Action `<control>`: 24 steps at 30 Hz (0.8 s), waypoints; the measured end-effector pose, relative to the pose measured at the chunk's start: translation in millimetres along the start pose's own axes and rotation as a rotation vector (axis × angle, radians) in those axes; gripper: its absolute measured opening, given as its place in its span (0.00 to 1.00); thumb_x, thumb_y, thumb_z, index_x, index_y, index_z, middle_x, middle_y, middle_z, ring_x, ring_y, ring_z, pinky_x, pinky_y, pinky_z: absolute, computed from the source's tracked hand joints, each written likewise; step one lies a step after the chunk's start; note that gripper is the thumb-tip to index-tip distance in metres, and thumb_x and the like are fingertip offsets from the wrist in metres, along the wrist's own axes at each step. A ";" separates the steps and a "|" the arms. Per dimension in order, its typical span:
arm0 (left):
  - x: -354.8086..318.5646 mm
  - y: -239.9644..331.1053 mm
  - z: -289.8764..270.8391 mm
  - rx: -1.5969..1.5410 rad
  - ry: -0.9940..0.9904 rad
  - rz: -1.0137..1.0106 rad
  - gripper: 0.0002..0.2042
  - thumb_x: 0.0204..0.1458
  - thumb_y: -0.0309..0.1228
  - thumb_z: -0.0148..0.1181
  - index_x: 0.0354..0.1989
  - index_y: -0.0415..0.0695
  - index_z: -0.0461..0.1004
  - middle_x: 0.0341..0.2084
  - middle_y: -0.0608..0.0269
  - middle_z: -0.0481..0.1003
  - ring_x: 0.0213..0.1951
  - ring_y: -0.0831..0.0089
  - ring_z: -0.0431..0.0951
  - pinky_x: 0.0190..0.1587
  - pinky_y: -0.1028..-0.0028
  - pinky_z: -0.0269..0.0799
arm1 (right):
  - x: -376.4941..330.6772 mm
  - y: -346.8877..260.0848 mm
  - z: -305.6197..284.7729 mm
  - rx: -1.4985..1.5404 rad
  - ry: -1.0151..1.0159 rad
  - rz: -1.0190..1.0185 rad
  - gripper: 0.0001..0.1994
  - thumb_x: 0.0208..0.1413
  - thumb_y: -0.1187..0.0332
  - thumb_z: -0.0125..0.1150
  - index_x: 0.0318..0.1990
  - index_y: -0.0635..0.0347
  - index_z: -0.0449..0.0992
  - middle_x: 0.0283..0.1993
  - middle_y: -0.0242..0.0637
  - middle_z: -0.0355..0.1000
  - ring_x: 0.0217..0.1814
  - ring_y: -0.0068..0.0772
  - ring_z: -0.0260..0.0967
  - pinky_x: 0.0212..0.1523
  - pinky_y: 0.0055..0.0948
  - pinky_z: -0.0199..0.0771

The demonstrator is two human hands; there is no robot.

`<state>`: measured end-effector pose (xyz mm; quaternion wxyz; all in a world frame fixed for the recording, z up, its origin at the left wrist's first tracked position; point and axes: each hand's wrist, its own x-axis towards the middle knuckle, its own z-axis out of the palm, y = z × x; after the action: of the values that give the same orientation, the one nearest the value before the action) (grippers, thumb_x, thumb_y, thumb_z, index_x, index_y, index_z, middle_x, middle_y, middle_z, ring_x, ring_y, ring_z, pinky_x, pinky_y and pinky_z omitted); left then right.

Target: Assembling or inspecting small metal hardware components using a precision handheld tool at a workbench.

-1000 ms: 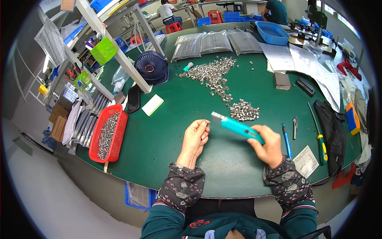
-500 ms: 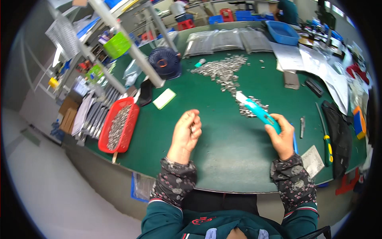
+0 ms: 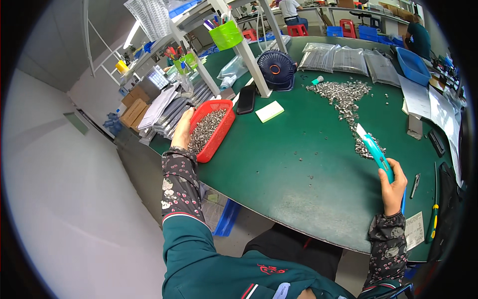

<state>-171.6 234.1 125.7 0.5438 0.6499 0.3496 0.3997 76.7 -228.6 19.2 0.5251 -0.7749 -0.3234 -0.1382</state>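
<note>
My left hand (image 3: 182,128) reaches out to the left over the red basket (image 3: 220,133), which is full of small metal parts. Its fingers are over the basket's near-left rim; whether they hold a part is hidden. My right hand (image 3: 393,186) grips a teal handheld tool (image 3: 374,151) with a white tip, held upright near the right of the green table (image 3: 298,174). The tool's tip points at the lower end of a long pile of small silver metal parts (image 3: 348,102).
A dark blue fan (image 3: 277,69), a black phone (image 3: 247,98) and a yellow notepad (image 3: 269,111) lie behind the basket. Clear bags of parts (image 3: 348,60) and a blue bin (image 3: 413,65) sit at the back. Pens and a screwdriver (image 3: 434,219) lie right.
My left hand has swung from the table's middle out to the red basket on the left. My head turned left. The right hand keeps the teal tool, shifted right.
</note>
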 end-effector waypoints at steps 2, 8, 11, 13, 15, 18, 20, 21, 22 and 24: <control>3.6 -6.4 3.2 0.041 0.002 0.054 0.18 0.50 0.40 0.50 0.42 0.37 0.67 0.36 0.61 0.71 0.40 0.75 0.68 0.44 0.77 0.60 | 1.8 1.6 -3.2 0.026 0.014 0.035 0.12 0.45 0.71 0.55 0.38 0.67 0.67 0.30 0.35 0.66 0.32 0.22 0.62 0.34 0.21 0.62; -42.3 -13.6 73.8 0.368 -0.126 0.413 0.09 0.47 0.26 0.53 0.36 0.38 0.67 0.15 0.71 0.64 0.19 0.83 0.62 0.23 0.81 0.60 | 10.7 8.0 1.8 0.250 0.236 0.151 0.11 0.49 0.68 0.54 0.37 0.67 0.68 0.31 0.33 0.66 0.36 0.22 0.61 0.39 0.22 0.60; -105.3 -1.3 144.3 0.417 -0.361 0.521 0.22 0.43 0.19 0.52 0.50 0.44 0.60 0.13 0.69 0.62 0.17 0.82 0.62 0.21 0.81 0.61 | 10.5 26.7 0.1 0.498 0.297 0.348 0.13 0.50 0.63 0.54 0.35 0.65 0.67 0.28 0.28 0.64 0.31 0.16 0.58 0.32 0.17 0.58; -139.7 5.6 180.7 0.654 -0.471 0.706 0.27 0.41 0.18 0.51 0.53 0.47 0.58 0.15 0.65 0.65 0.19 0.76 0.67 0.25 0.77 0.66 | 11.1 22.7 -5.7 0.691 0.276 0.456 0.12 0.50 0.61 0.55 0.30 0.60 0.65 0.21 0.20 0.55 0.21 0.10 0.48 0.20 0.13 0.47; -162.5 1.1 221.3 0.513 -0.701 0.861 0.25 0.39 0.18 0.52 0.50 0.48 0.61 0.38 0.56 0.63 0.33 0.67 0.70 0.32 0.74 0.69 | 11.0 28.2 -3.7 0.648 0.318 0.422 0.12 0.49 0.60 0.56 0.26 0.57 0.63 0.20 0.19 0.52 0.19 0.10 0.45 0.18 0.14 0.45; -190.3 -6.7 269.9 0.473 -0.949 0.749 0.16 0.39 0.19 0.55 0.40 0.43 0.68 0.37 0.59 0.64 0.30 0.73 0.70 0.31 0.77 0.68 | 10.1 25.0 -10.7 0.680 0.336 0.464 0.13 0.48 0.60 0.57 0.23 0.56 0.61 0.19 0.19 0.51 0.20 0.10 0.45 0.19 0.14 0.45; -197.7 -17.3 298.5 0.486 -1.000 0.805 0.13 0.40 0.21 0.54 0.37 0.42 0.68 0.33 0.59 0.67 0.30 0.70 0.71 0.33 0.74 0.67 | 12.0 27.4 -11.3 0.630 0.385 0.439 0.13 0.49 0.61 0.55 0.24 0.58 0.62 0.19 0.22 0.53 0.22 0.12 0.47 0.21 0.15 0.48; -199.8 -23.7 314.2 0.540 -0.996 0.797 0.12 0.41 0.23 0.54 0.38 0.43 0.68 0.34 0.60 0.67 0.30 0.66 0.71 0.33 0.71 0.67 | 11.6 31.0 -11.8 0.623 0.388 0.444 0.13 0.49 0.61 0.55 0.24 0.58 0.62 0.19 0.22 0.53 0.22 0.12 0.47 0.21 0.15 0.48; -201.9 -27.4 327.0 0.559 -0.961 0.850 0.12 0.42 0.24 0.54 0.37 0.43 0.68 0.34 0.59 0.67 0.31 0.64 0.71 0.33 0.70 0.68 | 12.5 31.4 -13.3 0.565 0.407 0.396 0.12 0.50 0.61 0.55 0.24 0.59 0.63 0.19 0.23 0.55 0.22 0.14 0.48 0.22 0.16 0.50; -205.2 -34.4 348.8 0.575 -0.923 0.902 0.11 0.42 0.25 0.54 0.37 0.42 0.68 0.33 0.59 0.67 0.31 0.61 0.71 0.33 0.68 0.68 | 14.5 30.6 -13.4 0.497 0.425 0.349 0.12 0.51 0.64 0.54 0.25 0.62 0.63 0.20 0.26 0.57 0.23 0.16 0.51 0.23 0.18 0.54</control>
<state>52.0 -91.7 32.1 0.2245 0.9524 -0.1286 0.1613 109.1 -242.9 10.6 0.7684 -0.6213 -0.0937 -0.1218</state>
